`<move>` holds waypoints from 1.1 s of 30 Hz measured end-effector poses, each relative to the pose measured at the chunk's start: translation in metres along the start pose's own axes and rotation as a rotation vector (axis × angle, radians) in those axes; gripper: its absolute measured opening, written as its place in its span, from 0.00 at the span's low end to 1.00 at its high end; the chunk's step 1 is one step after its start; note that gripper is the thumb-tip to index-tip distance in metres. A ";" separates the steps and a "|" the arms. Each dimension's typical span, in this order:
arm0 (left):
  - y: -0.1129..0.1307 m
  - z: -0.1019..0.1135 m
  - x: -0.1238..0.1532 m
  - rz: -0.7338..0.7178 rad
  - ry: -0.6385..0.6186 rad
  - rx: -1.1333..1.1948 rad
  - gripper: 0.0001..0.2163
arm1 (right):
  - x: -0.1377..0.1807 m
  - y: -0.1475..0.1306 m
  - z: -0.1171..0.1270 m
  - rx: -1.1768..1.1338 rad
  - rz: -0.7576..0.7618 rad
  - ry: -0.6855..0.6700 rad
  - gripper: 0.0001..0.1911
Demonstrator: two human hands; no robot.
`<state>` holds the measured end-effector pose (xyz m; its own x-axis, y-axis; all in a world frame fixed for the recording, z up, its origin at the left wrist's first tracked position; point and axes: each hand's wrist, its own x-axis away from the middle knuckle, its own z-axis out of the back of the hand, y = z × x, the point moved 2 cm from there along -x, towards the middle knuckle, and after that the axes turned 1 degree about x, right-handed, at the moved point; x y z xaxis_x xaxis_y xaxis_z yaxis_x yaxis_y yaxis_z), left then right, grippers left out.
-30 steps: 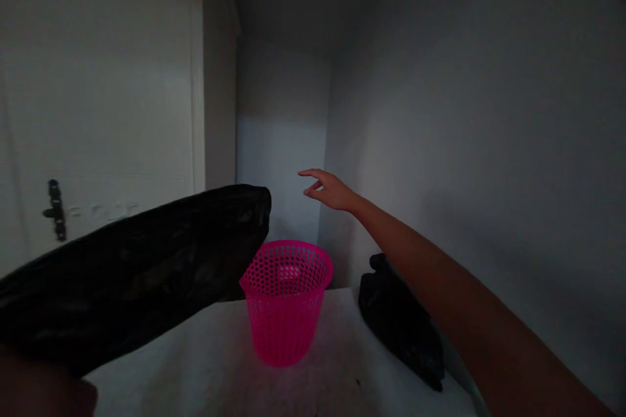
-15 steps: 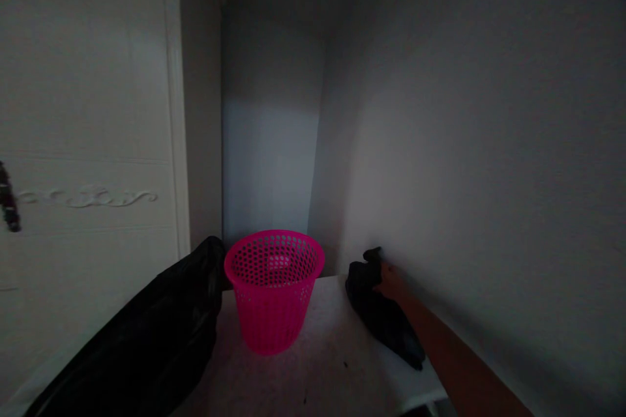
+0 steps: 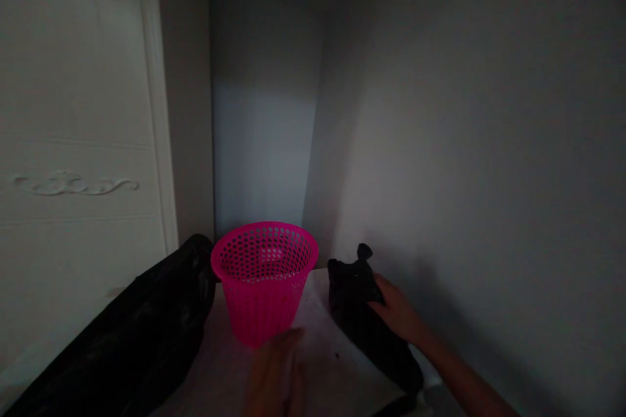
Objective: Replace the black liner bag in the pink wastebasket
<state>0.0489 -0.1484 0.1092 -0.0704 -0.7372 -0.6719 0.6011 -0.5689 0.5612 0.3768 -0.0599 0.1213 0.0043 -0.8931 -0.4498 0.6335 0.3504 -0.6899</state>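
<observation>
My right hand (image 3: 394, 305) is closed around the upper side of a black plastic bag (image 3: 369, 332), which has a bunched knob at its top and leans on the white surface near the wall. At the bottom middle my left hand (image 3: 276, 374) shows, a little blurred. Its fingers are stretched out with a gap at the thumb, and it holds nothing. Just beyond its fingertips stands an upright pink perforated plastic basket (image 3: 264, 300); I cannot tell whether they touch.
A large black plastic bag (image 3: 141, 332) lies along the left, close beside the basket. The white tabletop (image 3: 320, 365) bears a small dark speck. A white panelled door (image 3: 73, 98) rises at the left and a grey wall (image 3: 464, 143) bounds the right.
My left hand has come into view at the bottom middle. The black bag in my right hand has shifted slightly left and turned. The whole view has swung a little to the right.
</observation>
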 end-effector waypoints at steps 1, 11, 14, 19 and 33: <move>0.011 -0.022 -0.011 -0.083 -0.009 0.038 0.18 | 0.004 -0.005 -0.004 -0.032 0.013 -0.057 0.17; 0.035 -0.108 -0.060 0.027 -0.487 -0.135 0.15 | 0.020 -0.019 -0.004 -0.086 0.035 -0.384 0.25; 0.018 -0.105 -0.054 0.046 -0.509 -0.119 0.17 | 0.020 -0.007 0.005 -0.090 0.037 -0.365 0.14; -0.010 -0.104 -0.051 0.162 -0.376 0.015 0.18 | 0.014 0.008 0.005 -0.042 0.087 -0.168 0.14; -0.022 -0.106 -0.053 0.314 -0.148 0.457 0.09 | 0.013 0.005 -0.016 -0.114 -0.024 0.097 0.19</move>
<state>0.1235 -0.0585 0.0810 -0.0743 -0.9206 -0.3833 0.2078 -0.3902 0.8970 0.3678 -0.0652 0.1027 -0.0884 -0.8722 -0.4811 0.5401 0.3638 -0.7589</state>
